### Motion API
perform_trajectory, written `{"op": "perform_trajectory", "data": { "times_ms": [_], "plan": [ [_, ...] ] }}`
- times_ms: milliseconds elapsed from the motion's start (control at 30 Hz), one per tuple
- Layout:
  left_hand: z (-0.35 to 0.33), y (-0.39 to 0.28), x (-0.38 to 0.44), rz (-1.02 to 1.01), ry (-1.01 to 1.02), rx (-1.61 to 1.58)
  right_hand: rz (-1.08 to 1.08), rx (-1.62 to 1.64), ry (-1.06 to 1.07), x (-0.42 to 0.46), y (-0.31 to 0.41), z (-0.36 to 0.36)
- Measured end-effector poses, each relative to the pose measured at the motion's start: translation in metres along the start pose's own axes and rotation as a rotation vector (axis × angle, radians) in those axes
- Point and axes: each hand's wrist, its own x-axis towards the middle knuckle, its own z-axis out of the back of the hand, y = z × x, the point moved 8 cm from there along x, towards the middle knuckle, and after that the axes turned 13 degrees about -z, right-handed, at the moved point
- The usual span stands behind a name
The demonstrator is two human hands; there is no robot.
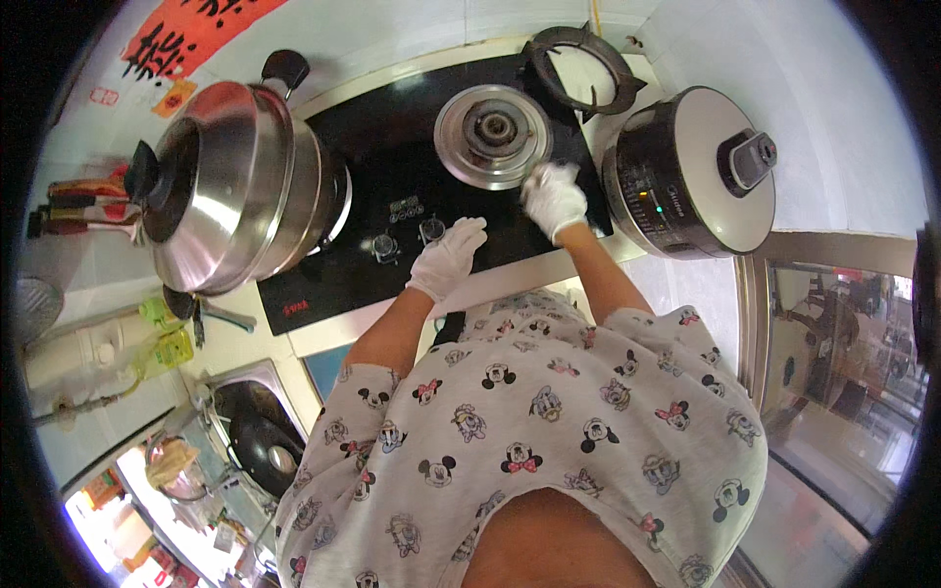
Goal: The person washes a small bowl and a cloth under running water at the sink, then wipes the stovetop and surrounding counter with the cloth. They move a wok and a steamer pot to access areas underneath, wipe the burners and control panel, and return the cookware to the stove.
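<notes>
My right hand [555, 198], in a white glove, is at the lower right rim of the round metal burner [494, 132]; its fingers are blurred and curled, and whether something is in them cannot be told. My left hand [448, 257], also in a white glove, rests palm down near the front edge of the black glass cooktop [397, 147], beside a control knob [432, 229]. Its fingers are extended and nothing shows in it. A second knob [384, 248] lies further left. The dark pot support [632, 81] is off the burner, at the cooktop's back right corner.
A large lidded steel pot [242, 191] stands on the left burner. To the right is an electric cooker [662, 176] with lit indicators. A sink with a black wok [261, 441] lies at the lower left, below a yellow-green bottle [173, 349]. A glazed door or window frame [750, 316] is at the right.
</notes>
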Motion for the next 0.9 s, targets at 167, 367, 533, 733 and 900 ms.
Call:
{"op": "perform_trajectory", "data": {
  "times_ms": [167, 367, 533, 733, 900],
  "plan": [
    [0.006, -0.002, 0.004, 0.014, 0.012, 0.013, 0.109, 0.109, 0.350, -0.060, 0.022, 0.020],
    [0.006, -0.004, 0.008, 0.025, 0.062, 0.023, -0.618, 0.763, -0.418, 0.046, -0.025, 0.091],
    [0.003, -0.003, 0.008, 0.017, 0.048, -0.014, -0.879, 1.705, -0.110, 0.112, -0.053, 0.029],
    [0.000, 0.001, 0.001, 0.026, 0.036, -0.064, -0.787, 0.750, -0.293, 0.113, -0.056, 0.067],
    [0.002, -0.002, 0.005, -0.031, 0.012, -0.045, -0.674, 0.613, -0.399, 0.135, -0.055, 0.073]
  ]
}}
